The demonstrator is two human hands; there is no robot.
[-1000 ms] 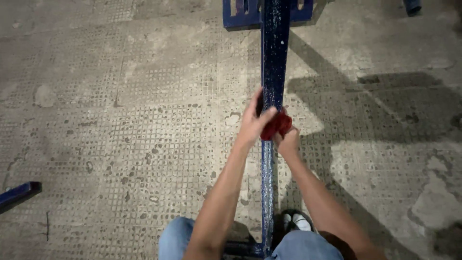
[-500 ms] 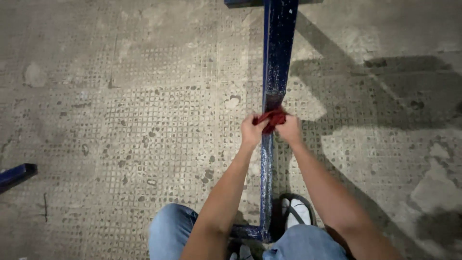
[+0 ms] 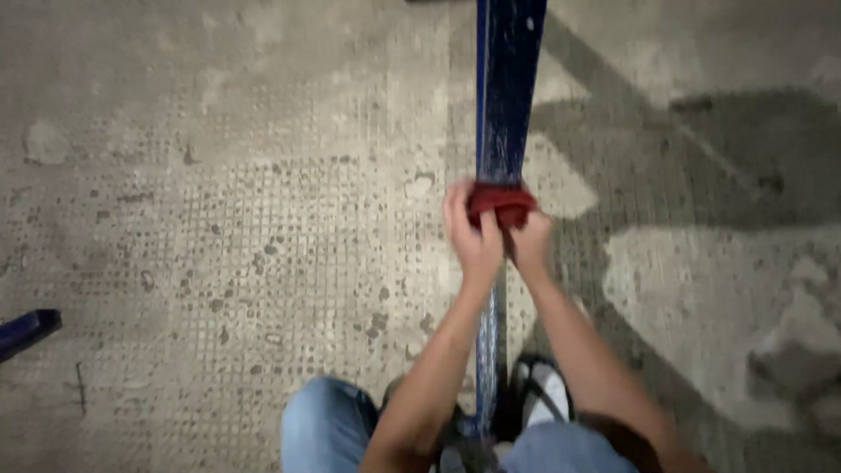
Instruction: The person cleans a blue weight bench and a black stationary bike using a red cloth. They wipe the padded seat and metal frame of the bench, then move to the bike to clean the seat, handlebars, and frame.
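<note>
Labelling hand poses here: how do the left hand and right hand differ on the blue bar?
The left hand sits on the left side of the blue bar; the right hand is on its right. The left hand shows its whole back and reaches higher; the right hand is partly hidden behind the red cloth. Both press that cloth to the bar.

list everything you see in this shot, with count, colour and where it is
metal beam: 1, dark blue, runs from top centre down between the legs
cloth: 1, red, wrapped over the beam at mid-frame
concrete floor: 1, grey, worn and pitted, fills the frame
blue object: 1, dark blue, left edge, cut off
shoe: 1, white and black, bottom centre
jeans: 1, light blue, bottom edge
left hand: 1, on the cloth
right hand: 1, on the cloth
</note>
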